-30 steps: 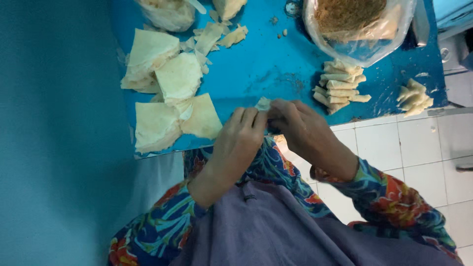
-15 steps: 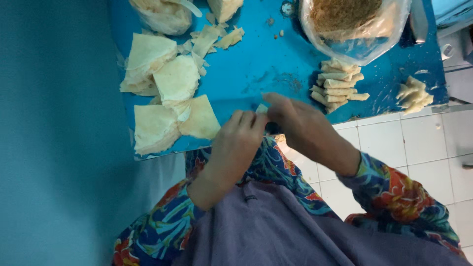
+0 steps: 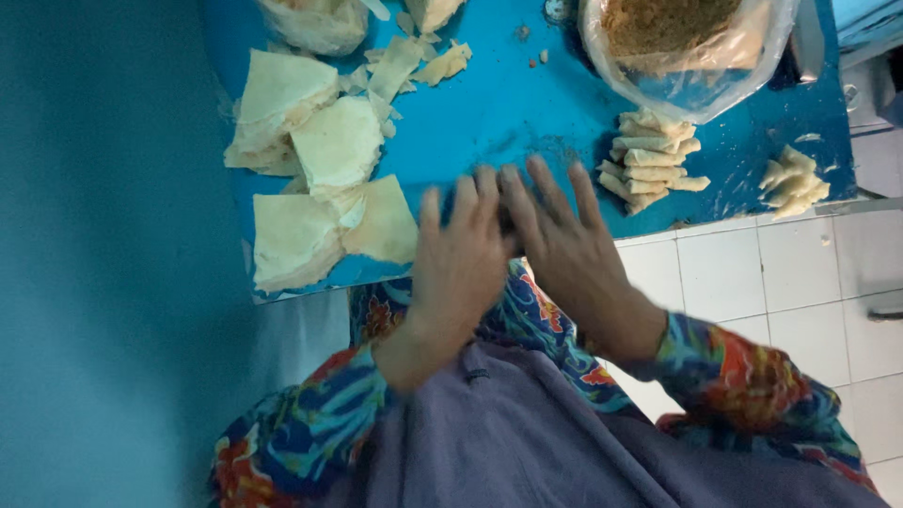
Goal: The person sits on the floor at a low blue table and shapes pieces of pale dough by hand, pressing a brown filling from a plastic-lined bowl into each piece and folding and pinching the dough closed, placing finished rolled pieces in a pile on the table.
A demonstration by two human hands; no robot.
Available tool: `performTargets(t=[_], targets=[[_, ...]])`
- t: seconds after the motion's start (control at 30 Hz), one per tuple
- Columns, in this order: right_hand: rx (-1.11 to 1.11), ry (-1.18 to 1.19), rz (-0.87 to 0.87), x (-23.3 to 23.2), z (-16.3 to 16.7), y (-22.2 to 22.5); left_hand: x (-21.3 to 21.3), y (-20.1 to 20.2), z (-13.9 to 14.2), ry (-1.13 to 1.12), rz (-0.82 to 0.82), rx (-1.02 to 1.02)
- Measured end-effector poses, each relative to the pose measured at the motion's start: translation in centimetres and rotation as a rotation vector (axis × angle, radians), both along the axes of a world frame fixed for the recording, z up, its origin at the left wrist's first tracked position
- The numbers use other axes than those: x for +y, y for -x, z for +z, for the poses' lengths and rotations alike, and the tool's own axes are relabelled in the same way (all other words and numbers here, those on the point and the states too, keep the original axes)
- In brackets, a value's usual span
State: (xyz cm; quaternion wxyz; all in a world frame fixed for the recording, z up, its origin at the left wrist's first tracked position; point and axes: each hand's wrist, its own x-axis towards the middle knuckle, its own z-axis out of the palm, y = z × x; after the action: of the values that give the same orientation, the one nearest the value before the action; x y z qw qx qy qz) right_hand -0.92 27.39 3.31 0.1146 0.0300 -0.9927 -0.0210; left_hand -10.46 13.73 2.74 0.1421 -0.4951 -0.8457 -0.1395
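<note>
My left hand (image 3: 459,259) and my right hand (image 3: 562,243) lie flat side by side on the near edge of the blue board (image 3: 508,103), fingers stretched out and apart. The fingertips meet over one spot, and whatever is under them is hidden. Left of my left hand lie stacks of thin pale dough sheets (image 3: 324,221), folded into triangles. A pile of small finished rolls (image 3: 649,162) sits just right of my right hand.
A clear plastic bag of brown crumbly filling (image 3: 677,42) stands at the back right. A second small heap of rolls (image 3: 792,183) is at the board's right end. Dough scraps (image 3: 414,61) and another bag (image 3: 310,21) lie at the back left. White floor tiles (image 3: 752,282) show on the right.
Both hands held a small pale dough piece pinched between the fingers at the board's edge. They have since flattened out on the board and the piece is covered.
</note>
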Motion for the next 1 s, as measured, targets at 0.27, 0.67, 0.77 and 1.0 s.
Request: performTargets(t=[0.27,0.67,0.77,1.0], targets=[[0.067,0.315,-0.059,1.2,1.8,1.5,-5.6,5.0,-1.3,0.119,0.275,0.312],[0.383,0.215,-0.326,10.4,2.5,-3.9,-5.6,6.4,1.0,-0.061,0.113,0.217],[0.291,0.075,-0.272,10.1,3.8,-4.0,-5.4,6.5,0.8,-0.035,0.109,0.233],[0.354,0.222,-0.266,7.3,5.7,-5.1,-5.7,6.7,0.5,-0.096,0.087,0.169]])
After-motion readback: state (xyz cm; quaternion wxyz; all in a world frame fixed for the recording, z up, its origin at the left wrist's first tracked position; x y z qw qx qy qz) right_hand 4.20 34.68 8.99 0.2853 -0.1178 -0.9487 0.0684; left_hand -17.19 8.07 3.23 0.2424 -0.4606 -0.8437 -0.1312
